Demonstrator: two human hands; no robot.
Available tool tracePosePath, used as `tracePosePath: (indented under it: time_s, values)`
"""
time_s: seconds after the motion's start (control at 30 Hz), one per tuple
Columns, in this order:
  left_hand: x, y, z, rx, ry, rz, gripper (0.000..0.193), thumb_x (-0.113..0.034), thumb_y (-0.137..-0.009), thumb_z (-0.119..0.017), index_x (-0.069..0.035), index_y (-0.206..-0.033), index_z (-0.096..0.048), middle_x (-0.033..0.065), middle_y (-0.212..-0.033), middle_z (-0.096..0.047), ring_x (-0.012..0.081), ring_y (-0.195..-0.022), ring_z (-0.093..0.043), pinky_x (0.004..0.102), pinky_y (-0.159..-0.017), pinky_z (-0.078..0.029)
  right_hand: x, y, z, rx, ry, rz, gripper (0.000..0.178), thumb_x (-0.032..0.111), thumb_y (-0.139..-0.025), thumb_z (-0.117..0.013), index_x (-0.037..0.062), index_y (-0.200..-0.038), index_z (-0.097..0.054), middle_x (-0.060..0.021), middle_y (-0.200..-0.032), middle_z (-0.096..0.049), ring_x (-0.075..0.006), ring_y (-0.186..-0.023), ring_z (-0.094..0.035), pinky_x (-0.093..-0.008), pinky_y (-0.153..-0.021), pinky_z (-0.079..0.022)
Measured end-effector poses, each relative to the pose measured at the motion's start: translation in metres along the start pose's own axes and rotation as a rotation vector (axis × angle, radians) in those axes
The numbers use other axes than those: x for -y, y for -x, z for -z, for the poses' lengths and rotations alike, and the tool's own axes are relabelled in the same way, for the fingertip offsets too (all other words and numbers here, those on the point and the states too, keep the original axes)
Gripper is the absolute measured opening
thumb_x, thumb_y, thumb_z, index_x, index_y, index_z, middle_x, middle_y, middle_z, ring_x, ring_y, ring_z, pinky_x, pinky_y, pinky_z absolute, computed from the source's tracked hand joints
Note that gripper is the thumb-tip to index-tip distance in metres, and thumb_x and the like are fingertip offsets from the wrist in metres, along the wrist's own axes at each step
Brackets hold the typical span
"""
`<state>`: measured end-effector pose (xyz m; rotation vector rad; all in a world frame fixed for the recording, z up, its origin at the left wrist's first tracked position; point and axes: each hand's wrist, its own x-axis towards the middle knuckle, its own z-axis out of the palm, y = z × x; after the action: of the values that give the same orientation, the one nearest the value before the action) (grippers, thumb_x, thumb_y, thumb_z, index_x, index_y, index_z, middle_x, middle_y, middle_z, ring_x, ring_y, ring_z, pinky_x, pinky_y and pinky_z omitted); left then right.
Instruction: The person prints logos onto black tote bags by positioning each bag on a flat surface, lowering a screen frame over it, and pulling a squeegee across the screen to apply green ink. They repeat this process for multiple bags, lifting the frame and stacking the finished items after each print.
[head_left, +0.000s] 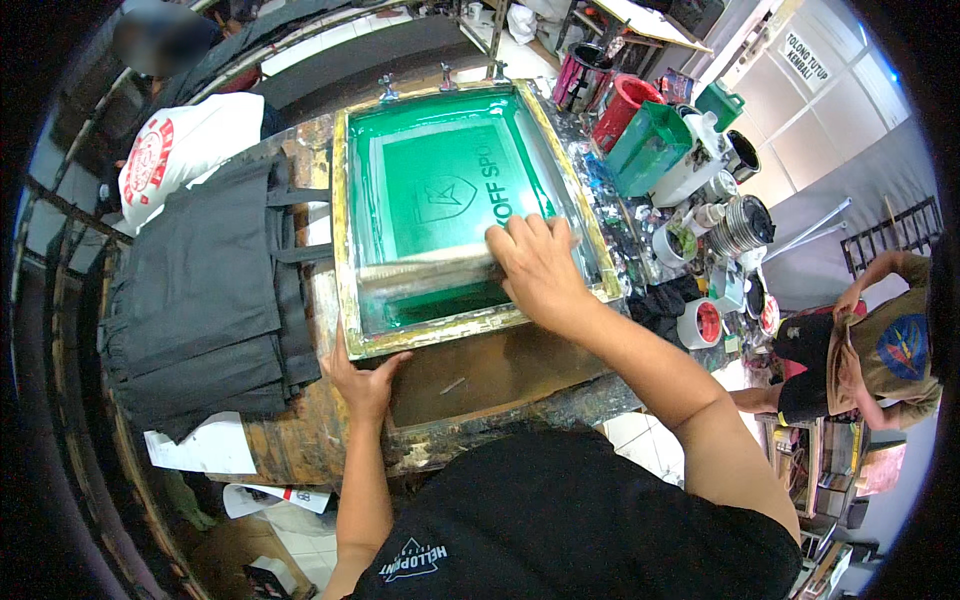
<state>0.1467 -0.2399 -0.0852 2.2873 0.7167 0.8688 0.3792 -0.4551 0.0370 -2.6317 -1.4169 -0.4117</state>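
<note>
A screen-printing frame [342,200] with a worn yellowish rim lies on the worktable. Its mesh is green, with a shield design and lettering, and wet green ink lines the edges. My right hand [535,262] is closed on one end of a squeegee [430,270], which lies across the mesh toward the near side and is slightly blurred. At the frame's near left corner, my left hand [362,382] holds the rim, thumb along the front edge and fingers up the side. Stacked black tote bags [200,290] lie left of the frame, handles toward it.
Clamps [446,75] stand along the frame's far edge. Ink tubs, a red bucket [628,108] and a green container [648,148] crowd the table's right side. A white sack [190,150] sits far left. Another person [880,340] stands at the right; a further person is at the upper left.
</note>
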Motion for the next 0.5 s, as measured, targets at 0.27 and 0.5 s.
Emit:
tracePosePath:
  time_s: [0.27,0.5]
  values:
    - [0.003,0.005,0.0,0.009,-0.022,0.047,0.117,-0.035,-0.048,-0.103,0.003,-0.147,-0.054,0.0192,-0.115,-0.069,0.0382,-0.107,-0.054,0.0476,-0.097,-0.041,-0.075,-0.128,-0.07,-0.051,0.007,0.009,0.056,0.02,-0.076,-0.084,0.0116,-0.122,-0.053,-0.0113,-0.111,-0.06,-0.033,-0.112,-0.056,-0.0501,-0.09,-0.038]
    - [0.003,0.001,0.01,0.072,-0.15,-0.044,0.122,-0.056,-0.048,-0.098,0.004,-0.146,-0.056,0.0155,-0.115,-0.071,0.0343,-0.106,-0.054,0.0473,-0.097,-0.037,-0.141,-0.251,-0.108,0.059,-0.031,0.023,0.062,0.027,-0.078,-0.087,0.0125,-0.13,-0.056,-0.0123,-0.126,-0.065,-0.0354,-0.125,-0.059,-0.0626,-0.102,-0.041]
